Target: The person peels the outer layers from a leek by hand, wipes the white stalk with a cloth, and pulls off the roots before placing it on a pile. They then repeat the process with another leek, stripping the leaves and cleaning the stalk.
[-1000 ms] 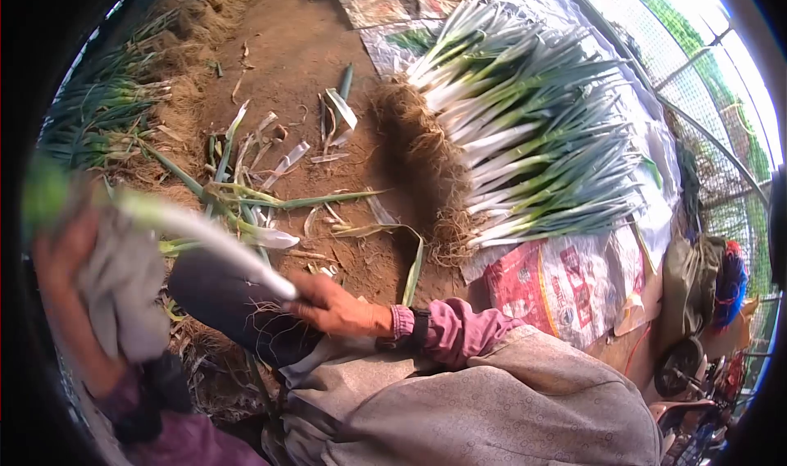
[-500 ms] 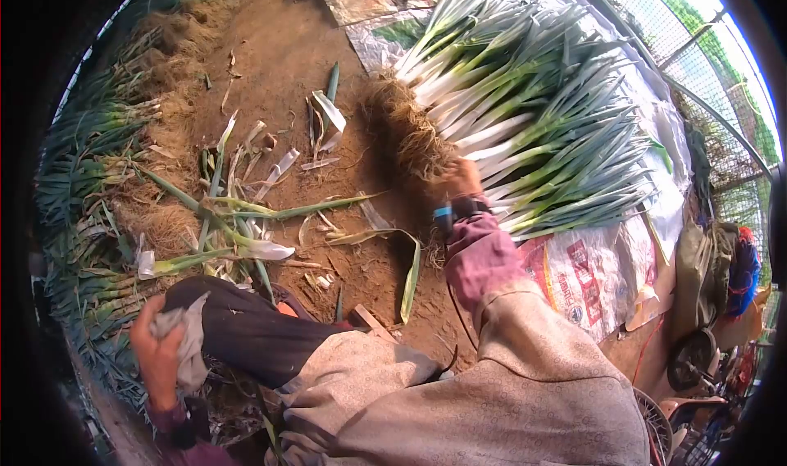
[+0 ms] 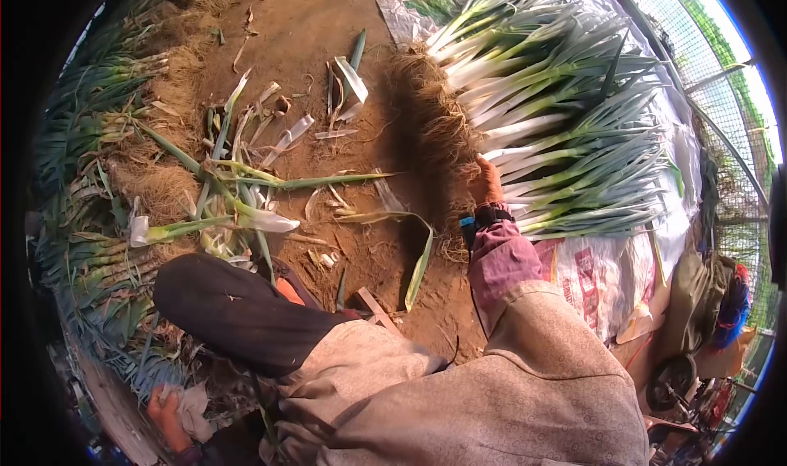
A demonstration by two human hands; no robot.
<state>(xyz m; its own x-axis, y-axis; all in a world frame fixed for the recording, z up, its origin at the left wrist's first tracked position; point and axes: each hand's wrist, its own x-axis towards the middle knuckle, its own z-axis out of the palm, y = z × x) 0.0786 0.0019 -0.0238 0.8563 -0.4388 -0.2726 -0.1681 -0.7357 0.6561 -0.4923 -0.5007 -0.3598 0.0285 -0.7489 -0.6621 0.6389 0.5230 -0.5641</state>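
Note:
My right hand (image 3: 488,182) rests at the root ends of the leeks (image 3: 512,126), touching the lower part of the row. Its thumb side shows, while the other fingers are hidden against the roots (image 3: 447,109). The leeks lie side by side, white stems to the left and green leaves to the right. Low at the left edge of the view, my left hand (image 3: 166,417) is closed on a crumpled grey cloth (image 3: 194,411), beside my bent knee (image 3: 238,310).
More leeks (image 3: 98,179) are heaped along the left, roots inward. Stripped leaves (image 3: 246,179) and a loose leek (image 3: 266,220) litter the bare soil (image 3: 303,23). Printed plastic sacking (image 3: 586,281) lies under the row. A mesh fence (image 3: 721,48) runs along the right.
My left hand has dropped with the cloth from beside the knee to the lower left. My right hand remains at the leek roots, its fingers shifted. The view has shifted slightly.

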